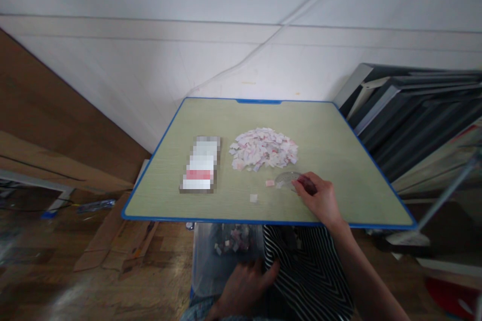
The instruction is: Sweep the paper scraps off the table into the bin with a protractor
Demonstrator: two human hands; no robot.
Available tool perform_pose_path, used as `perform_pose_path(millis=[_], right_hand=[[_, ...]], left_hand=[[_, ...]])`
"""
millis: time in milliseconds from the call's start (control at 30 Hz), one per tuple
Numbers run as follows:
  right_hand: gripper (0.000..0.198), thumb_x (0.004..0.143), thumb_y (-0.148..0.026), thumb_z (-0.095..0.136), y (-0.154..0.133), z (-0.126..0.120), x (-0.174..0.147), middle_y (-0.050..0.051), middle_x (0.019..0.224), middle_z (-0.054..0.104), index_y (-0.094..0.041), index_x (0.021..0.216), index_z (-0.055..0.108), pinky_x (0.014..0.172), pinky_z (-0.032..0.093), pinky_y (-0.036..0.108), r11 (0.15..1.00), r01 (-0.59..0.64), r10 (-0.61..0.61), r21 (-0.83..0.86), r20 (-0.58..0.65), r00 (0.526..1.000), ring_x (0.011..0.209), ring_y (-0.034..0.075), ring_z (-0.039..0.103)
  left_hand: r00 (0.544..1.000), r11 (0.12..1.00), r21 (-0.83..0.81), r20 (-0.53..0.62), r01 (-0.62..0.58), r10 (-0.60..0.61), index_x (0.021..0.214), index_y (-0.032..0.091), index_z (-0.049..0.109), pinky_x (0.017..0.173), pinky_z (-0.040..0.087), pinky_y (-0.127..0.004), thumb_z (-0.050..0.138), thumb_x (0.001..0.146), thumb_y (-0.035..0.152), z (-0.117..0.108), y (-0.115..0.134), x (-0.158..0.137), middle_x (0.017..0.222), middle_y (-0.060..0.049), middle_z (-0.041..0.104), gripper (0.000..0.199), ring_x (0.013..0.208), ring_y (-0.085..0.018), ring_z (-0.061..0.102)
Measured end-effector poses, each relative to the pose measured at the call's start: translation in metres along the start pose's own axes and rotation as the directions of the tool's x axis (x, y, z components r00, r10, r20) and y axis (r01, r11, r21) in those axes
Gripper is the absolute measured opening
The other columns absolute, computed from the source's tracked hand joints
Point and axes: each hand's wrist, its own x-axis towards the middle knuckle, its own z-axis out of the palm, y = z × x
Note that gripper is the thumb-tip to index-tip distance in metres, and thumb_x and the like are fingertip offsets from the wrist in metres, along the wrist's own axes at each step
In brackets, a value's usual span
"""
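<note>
My right hand (319,195) is closed on the right end of a clear, rounded plastic protractor (288,178), low over the table. Left of the protractor lies a small pink paper piece (270,183). A pale paper piece (253,198) is nearer the front edge. Behind them spreads a heap of small white and pinkish paper pieces (263,148). Below the table edge, my left hand (244,286) hangs over a clear plastic bin (199,266), its thumb apart from the fingers and nothing visible in it. Small pink and white pieces (235,239) lie inside the bin.
A phone (201,164), blurred out, lies left of the heap on the blue-edged table (320,120). Dark flat panels (417,110) lean at the right. Cardboard (56,105) stands at the left. Striped cloth (309,271) covers my lap.
</note>
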Motion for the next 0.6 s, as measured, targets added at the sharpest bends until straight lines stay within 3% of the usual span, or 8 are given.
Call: perform_pose_path(millis=[167, 400, 600], right_hand=[[0.020, 0.078, -0.031, 0.052, 0.0005, -0.0005, -0.0003, -0.002, 0.048, 0.053, -0.016, 0.066, 0.052, 0.040, 0.037, 0.017, 0.992, 0.128, -0.124, -0.024, 0.113, 0.986, 0.039, 0.007, 0.046], [0.019, 0.079, -0.030, 0.051, 0.0019, 0.0003, 0.0020, -0.001, 0.052, 0.058, -0.016, 0.067, 0.053, 0.041, 0.039, 0.017, 0.984, 0.174, -0.170, -0.046, 0.085, 0.982, 0.041, 0.008, 0.050], [0.018, 0.080, -0.030, 0.050, 0.0012, 0.0037, 0.0009, 0.000, 0.055, 0.061, -0.017, 0.068, 0.054, 0.044, 0.042, 0.017, 0.974, 0.188, -0.192, -0.125, -0.013, 0.981, 0.043, 0.009, 0.054]], left_hand=[[1.000, 1.000, 0.025, -0.007, 0.014, -0.014, 0.135, 0.024, 0.018, 0.070, 0.050, -0.036, 0.041, 0.086, 0.012, 0.0032, -0.0002, 0.0009, 0.107, -0.014, 0.056, 0.055, 0.089, -0.025, 0.059], [1.000, 1.000, 0.017, 0.000, 0.017, -0.017, 0.134, 0.024, 0.018, 0.070, 0.050, -0.036, 0.042, 0.085, 0.013, 0.0036, -0.0003, 0.0014, 0.106, -0.013, 0.056, 0.056, 0.088, -0.024, 0.059], [0.999, 0.999, -0.019, 0.031, 0.026, -0.026, 0.135, 0.023, 0.018, 0.072, 0.049, -0.037, 0.040, 0.085, 0.012, -0.0009, 0.0002, 0.0011, 0.108, -0.015, 0.056, 0.056, 0.091, -0.025, 0.058]])
